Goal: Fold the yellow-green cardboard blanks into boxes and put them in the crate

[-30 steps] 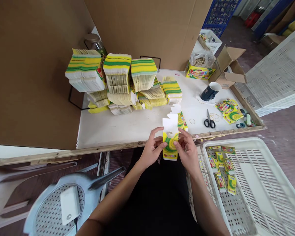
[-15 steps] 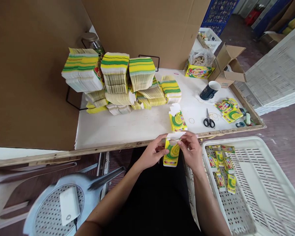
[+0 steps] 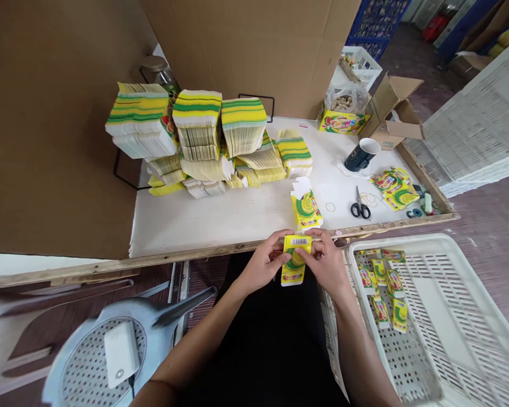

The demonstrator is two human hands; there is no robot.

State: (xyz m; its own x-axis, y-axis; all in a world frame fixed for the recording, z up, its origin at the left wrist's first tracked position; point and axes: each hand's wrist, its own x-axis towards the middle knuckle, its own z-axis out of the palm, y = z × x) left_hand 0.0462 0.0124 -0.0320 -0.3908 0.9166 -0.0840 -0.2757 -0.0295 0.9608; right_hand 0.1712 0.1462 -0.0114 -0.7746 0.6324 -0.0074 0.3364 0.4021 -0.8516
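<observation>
Both my hands hold one small yellow-and-green carton (image 3: pixel 294 261) just in front of the table's wooden front edge. My left hand (image 3: pixel 263 264) grips its left side and my right hand (image 3: pixel 326 261) its right side, fingers pinched at the top. The carton's top flap is folded down and shows a barcode. A short pile of flat cartons (image 3: pixel 306 209) lies on the white table (image 3: pixel 220 217) just beyond my hands. Big stacks of flat yellow-green cartons (image 3: pixel 199 133) stand at the back of the table.
A white slotted crate (image 3: pixel 445 316) at my right holds several folded cartons. Scissors (image 3: pixel 359 208), rubber bands, a dark mug (image 3: pixel 362 154) and a pile of printed cartons (image 3: pixel 396 189) lie on the table's right side. Cardboard walls stand behind and left. A grey stool (image 3: pixel 106 350) sits lower left.
The carton's tall white top flap was folded over and pressed down, so the barcode panel shows. My hands dropped slightly toward me with the carton.
</observation>
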